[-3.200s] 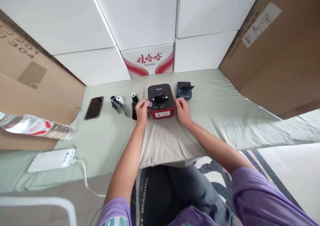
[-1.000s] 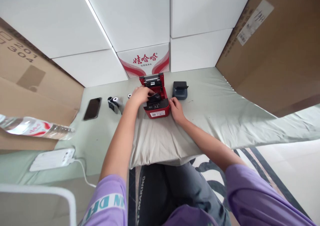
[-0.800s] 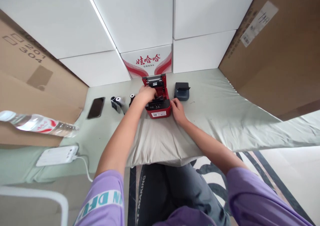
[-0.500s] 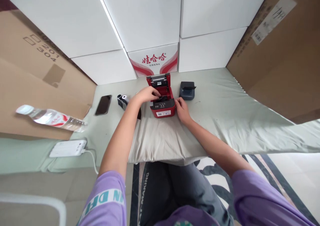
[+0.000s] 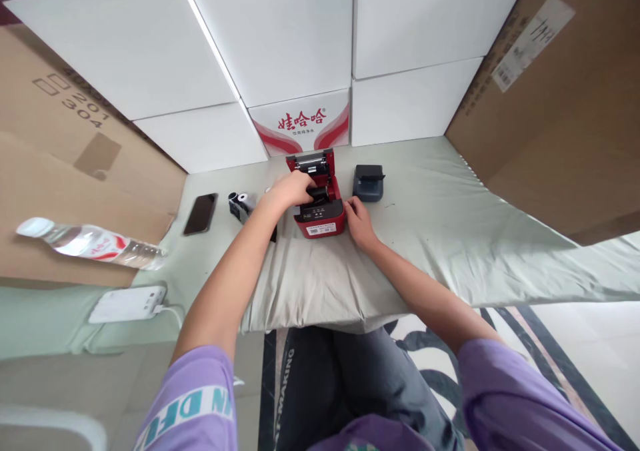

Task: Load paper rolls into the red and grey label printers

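Note:
A small red printer (image 5: 323,219) stands on the pale green cloth with its lid (image 5: 311,163) swung up and back. My left hand (image 5: 293,190) reaches into its open bay, fingers around a black roll (image 5: 316,192) inside. My right hand (image 5: 356,216) rests against the printer's right side, steadying it. Two paper rolls (image 5: 240,202) lie just left of my left forearm.
A dark blue printer (image 5: 368,184) sits right of the red one. A black phone (image 5: 200,214), a water bottle (image 5: 90,243) and a white power bank (image 5: 127,304) with a cable lie at the left. White and brown boxes (image 5: 400,104) wall the back and sides.
The printer's lid was shut with both hands at its sides; the lid is now up. My left hand has gone into the bay, while my right hand stays at the side.

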A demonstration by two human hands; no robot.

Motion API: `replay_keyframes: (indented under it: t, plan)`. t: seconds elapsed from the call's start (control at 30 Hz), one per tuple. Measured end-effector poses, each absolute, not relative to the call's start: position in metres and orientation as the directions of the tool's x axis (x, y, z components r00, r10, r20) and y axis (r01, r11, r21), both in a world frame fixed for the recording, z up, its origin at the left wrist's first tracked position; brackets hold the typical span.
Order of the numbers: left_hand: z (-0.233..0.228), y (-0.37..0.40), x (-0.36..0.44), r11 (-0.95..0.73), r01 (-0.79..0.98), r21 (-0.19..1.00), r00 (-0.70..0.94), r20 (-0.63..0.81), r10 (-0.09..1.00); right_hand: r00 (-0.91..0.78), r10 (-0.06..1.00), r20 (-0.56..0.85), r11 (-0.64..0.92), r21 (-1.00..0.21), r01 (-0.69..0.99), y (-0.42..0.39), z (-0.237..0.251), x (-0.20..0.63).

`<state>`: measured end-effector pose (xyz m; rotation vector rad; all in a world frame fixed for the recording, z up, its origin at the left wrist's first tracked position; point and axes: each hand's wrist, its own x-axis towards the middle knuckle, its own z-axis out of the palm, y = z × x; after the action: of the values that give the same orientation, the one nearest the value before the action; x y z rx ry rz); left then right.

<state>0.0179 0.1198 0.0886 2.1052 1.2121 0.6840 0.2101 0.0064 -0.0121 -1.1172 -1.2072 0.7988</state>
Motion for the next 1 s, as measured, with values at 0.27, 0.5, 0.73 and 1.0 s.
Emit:
replay_keyframes:
  t: [0.27,0.5,0.73,1.0]
  plan:
    - [0.156,0.072,-0.044,-0.219,0.312,0.924,0.313,0.117,0.942,0.214,0.928,0.305,0.294,-0.952,0.085,0.008,-0.014,0.21]
    - [0.174,0.067,-0.13,-0.039,0.087,0.995,0.035,0.036,0.999,0.201,0.932,0.302,0.288,-0.953,0.093,0.008,-0.013,0.211]
    - [0.148,0.091,-0.148,0.232,0.455,0.86,-0.125,-0.197,0.972,0.215,0.929,0.302,0.285,-0.953,0.104,0.011,-0.015,0.212]
    - [0.133,0.1,-0.142,0.266,0.641,0.72,-0.078,-0.284,0.956,0.2,0.939,0.281,0.265,-0.959,0.102,0.009,-0.013,0.212]
